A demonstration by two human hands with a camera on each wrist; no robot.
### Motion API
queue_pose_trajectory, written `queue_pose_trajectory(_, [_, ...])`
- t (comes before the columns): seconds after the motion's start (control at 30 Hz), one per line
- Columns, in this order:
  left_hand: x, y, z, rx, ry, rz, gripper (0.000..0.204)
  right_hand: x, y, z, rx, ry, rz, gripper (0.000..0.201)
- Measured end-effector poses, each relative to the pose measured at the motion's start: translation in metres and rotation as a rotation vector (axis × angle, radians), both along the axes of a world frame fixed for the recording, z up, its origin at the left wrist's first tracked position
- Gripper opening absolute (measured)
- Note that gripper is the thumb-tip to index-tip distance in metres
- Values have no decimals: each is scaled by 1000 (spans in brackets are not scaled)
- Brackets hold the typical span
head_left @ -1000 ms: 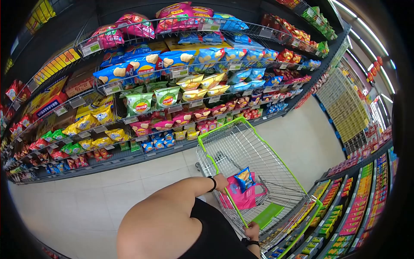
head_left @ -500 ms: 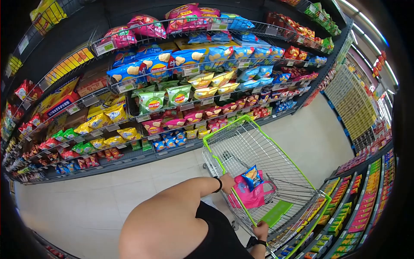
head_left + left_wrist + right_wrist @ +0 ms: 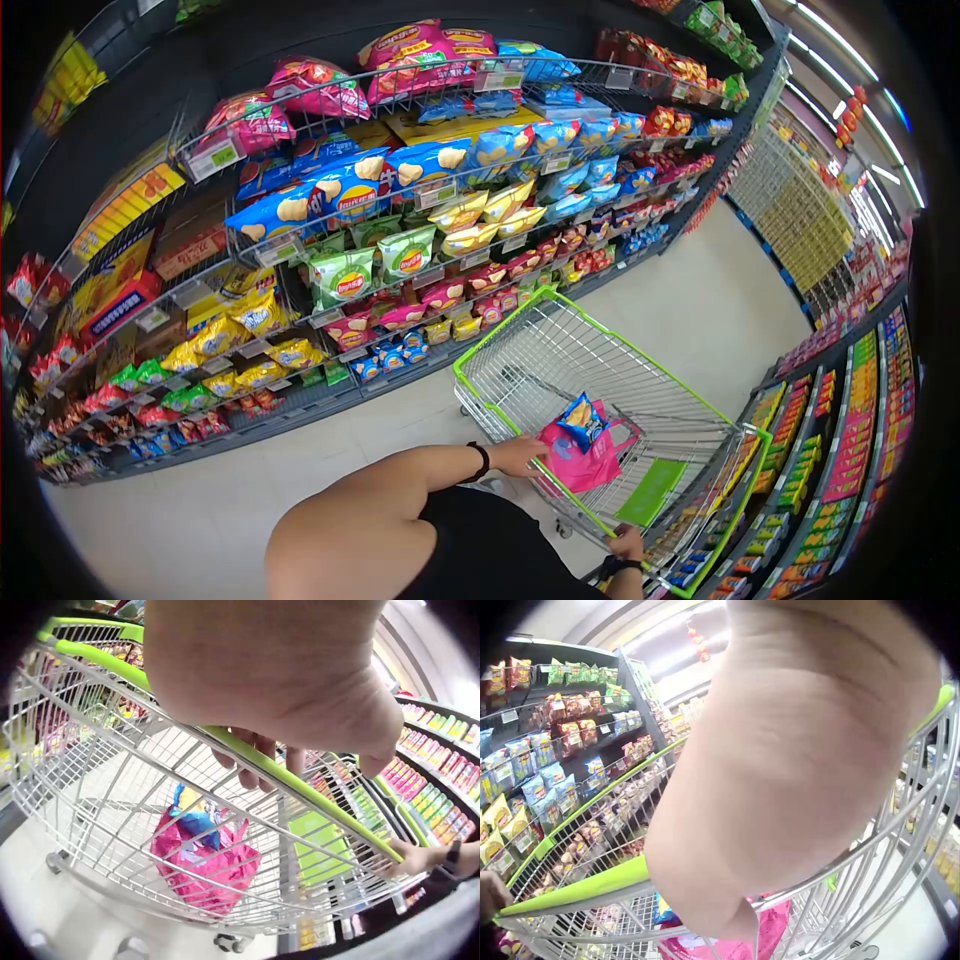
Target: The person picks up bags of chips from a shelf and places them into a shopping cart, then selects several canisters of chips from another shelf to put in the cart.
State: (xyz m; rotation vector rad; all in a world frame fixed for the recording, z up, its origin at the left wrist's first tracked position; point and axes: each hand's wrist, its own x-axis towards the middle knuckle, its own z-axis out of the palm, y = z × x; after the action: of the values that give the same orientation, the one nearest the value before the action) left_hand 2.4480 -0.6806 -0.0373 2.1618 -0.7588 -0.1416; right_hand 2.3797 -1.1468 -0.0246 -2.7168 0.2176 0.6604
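Observation:
A wire shopping cart (image 3: 484, 400) with a green rim stands before me. My left hand (image 3: 518, 456) rests over that rim, and in the left wrist view its fingers (image 3: 251, 761) curl down over the green bar. Farther along the same bar my right hand (image 3: 627, 543) grips it; in the right wrist view the back of the hand and wrist hide its fingers. Inside the cart lies a pink shopping bag (image 3: 585, 470), topped by a blue chip bag (image 3: 583, 422). A green panel (image 3: 655, 490) sits in the basket near the right hand.
Long shelves of chip bags (image 3: 345, 275) run along the left and ahead, close to the cart's far side. Packaged snacks fill a shelf (image 3: 800, 470) on the right, close beside the cart. Pale tiled floor (image 3: 690, 300) stretches ahead.
The head view has tilted and shifted, with the cart's front end sitting lower in it. My left hand now lies more stretched out over the rim. The right hand keeps its hold.

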Motion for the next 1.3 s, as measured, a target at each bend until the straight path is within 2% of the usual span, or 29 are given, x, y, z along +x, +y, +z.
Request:
queue_pose_trajectory(0.03, [-7,10,-2,-36,-46,28,43,0,0,1,-22,34,3,46])
queue_pose_trajectory(0.07, [-10,26,-2,43,61,-88,49,-2,-7,-6,-57,62,9,50])
queue_pose_trajectory(0.1, [-18,36,-3,87,-3,-109,52,-4,-16,-25,-77,85,9,54])
queue_pose_trajectory(0.17, [-33,63,0,196,-160,-167,59,-1,-45,-87,-136,141,146,64])
queue_pose_trajectory(0.23, [-37,75,11,232,0,-231,65,-2,-2,-47,-137,362,-108,74])
queue_pose_trajectory(0.27, [-37,77,13,242,78,-258,68,2,15,-39,-173,384,-20,77])
queue_pose_trajectory(0.3, [-39,81,12,224,96,-264,68,1,35,-29,-184,423,-41,82])
queue_pose_trajectory(0.37, [-40,82,5,178,124,-270,68,-7,49,-58,-131,365,2,84])
queue_pose_trajectory(0.43, [-44,90,4,152,110,-302,69,-6,105,-4,-235,477,-48,85])
queue_pose_trajectory(0.47, [-47,95,4,139,105,-315,70,-7,120,4,-246,465,-5,86])
queue_pose_trajectory(0.7, [-49,124,6,161,63,-429,75,-14,140,-9,-150,638,-54,112])
queue_pose_trajectory(0.73, [-42,128,11,169,190,-442,77,-14,151,-3,-174,656,-34,116])
queue_pose_trajectory(0.8, [-26,130,19,188,447,-459,80,-11,190,35,-228,684,25,118])
queue_pose_trajectory(0.9, [-19,135,3,77,225,-404,70,-14,199,8,-239,674,135,114])
queue_pose_trajectory(0.93, [-16,137,34,309,278,-375,58,-20,204,7,-283,584,191,107])
queue_pose_trajectory(1.03, [-10,142,62,362,335,-312,50,-26,214,25,-156,495,227,101])
queue_pose_trajectory(1.07, [-11,144,49,288,318,-247,43,-24,208,11,-99,590,192,96])
queue_pose_trajectory(1.17, [0,151,-16,-34,545,-118,36,-35,209,-8,-95,531,186,92])
queue_pose_trajectory(1.2, [3,152,-15,-200,597,-32,28,-38,219,13,-50,440,204,89])
queue_pose_trajectory(1.3, [12,156,-11,-215,853,115,23,-43,218,-5,-44,449,261,87])
